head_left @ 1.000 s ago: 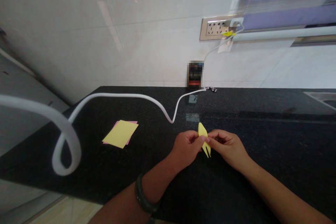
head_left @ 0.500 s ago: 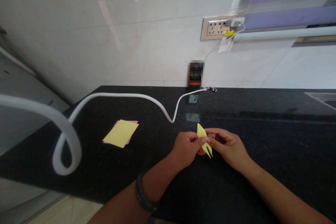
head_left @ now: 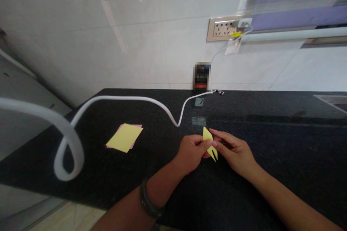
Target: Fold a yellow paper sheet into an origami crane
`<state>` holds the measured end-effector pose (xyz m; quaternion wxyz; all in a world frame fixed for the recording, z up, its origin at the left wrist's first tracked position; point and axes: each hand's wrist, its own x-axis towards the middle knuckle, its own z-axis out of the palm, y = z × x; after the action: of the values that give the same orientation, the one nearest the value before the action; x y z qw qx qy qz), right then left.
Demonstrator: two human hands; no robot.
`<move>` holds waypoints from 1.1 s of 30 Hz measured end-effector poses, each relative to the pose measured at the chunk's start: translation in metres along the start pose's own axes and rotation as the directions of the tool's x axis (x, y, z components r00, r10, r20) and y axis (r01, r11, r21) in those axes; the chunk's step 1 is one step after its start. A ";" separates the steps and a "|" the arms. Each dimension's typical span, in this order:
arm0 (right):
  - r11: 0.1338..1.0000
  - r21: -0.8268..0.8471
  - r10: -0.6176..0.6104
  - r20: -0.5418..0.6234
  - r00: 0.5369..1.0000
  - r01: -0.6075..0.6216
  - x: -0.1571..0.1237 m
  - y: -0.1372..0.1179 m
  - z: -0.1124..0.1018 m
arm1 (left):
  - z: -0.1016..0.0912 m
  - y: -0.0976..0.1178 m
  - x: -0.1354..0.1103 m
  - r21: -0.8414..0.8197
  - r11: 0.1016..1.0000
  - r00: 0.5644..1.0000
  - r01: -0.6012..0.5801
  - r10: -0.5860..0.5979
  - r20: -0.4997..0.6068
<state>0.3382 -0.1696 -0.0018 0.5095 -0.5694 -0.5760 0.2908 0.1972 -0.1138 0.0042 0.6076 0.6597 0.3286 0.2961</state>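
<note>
A small folded piece of yellow paper [head_left: 207,134] is held above the dark counter, pointed at its far end and split into two tips at its near end. My left hand [head_left: 193,151] pinches it from the left, thumb on top and fingers partly hidden beneath. From the other side my right hand [head_left: 235,151] grips the same paper, its thumb pressed close to the left thumb. The right index finger is stretched out behind the paper's upper edge. A dark bangle [head_left: 148,198] circles my left wrist.
Yellow and pink paper sheets [head_left: 124,138] lie stacked on the black counter [head_left: 151,115] to the left. A thick white cable [head_left: 130,97] loops across the counter's left side. Against the wall stands a pixelated dark device [head_left: 202,77], below a socket panel [head_left: 219,29].
My right index finger has straightened and lifted slightly from the paper. The folded paper has shifted a little to the left; both hands keep hold of it.
</note>
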 end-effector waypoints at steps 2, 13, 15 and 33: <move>0.995 0.080 0.058 -0.008 0.998 -0.057 -0.001 0.001 0.001 | 0.000 -0.001 0.001 -0.026 1.000 1.000 -0.001 0.000 -0.012; 0.994 0.070 0.084 -0.033 0.996 -0.082 -0.002 -0.010 0.004 | -0.001 0.001 0.001 -0.007 1.000 0.997 -0.014 0.013 -0.071; 0.986 0.105 0.129 -0.014 0.992 -0.127 -0.002 -0.010 0.004 | 0.000 0.001 0.002 -0.028 1.000 0.996 -0.009 0.006 -0.091; 0.922 0.208 0.290 0.188 0.938 -0.326 -0.003 -0.016 0.008 | 0.000 -0.008 0.007 -0.302 0.952 0.997 0.048 -0.063 -0.039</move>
<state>0.3242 -0.1737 0.0095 0.4753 -0.5642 -0.4780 0.4768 0.2009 -0.1079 -0.0039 0.7009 0.5428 0.3126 0.3411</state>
